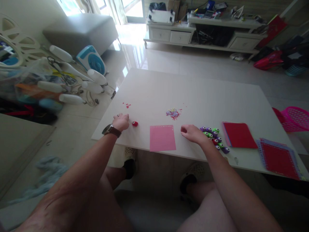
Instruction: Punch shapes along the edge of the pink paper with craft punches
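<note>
My left hand (121,122), a watch (112,129) on its wrist, reaches over the left part of the table. Its fingers are bent, and a small eye-like spot shows among them; what they hold is too small to make out. Just right of it sits a small red craft punch (135,123) with a round eye. A pink sheet (162,138) with a row of punched holes along its far edge lies between my hands. My right hand (190,132) rests right of the sheet, fingers curled closed, nothing visible in them. Beside it stand several purple, green and red punches (212,137).
Paper confetti (173,113) is heaped beyond the pink sheet, with red bits (127,105) beyond my left hand. A red-topped paper stack (240,135) and punched sheets (280,159) lie at the right. A pink basket (295,119) stands past the table's right edge.
</note>
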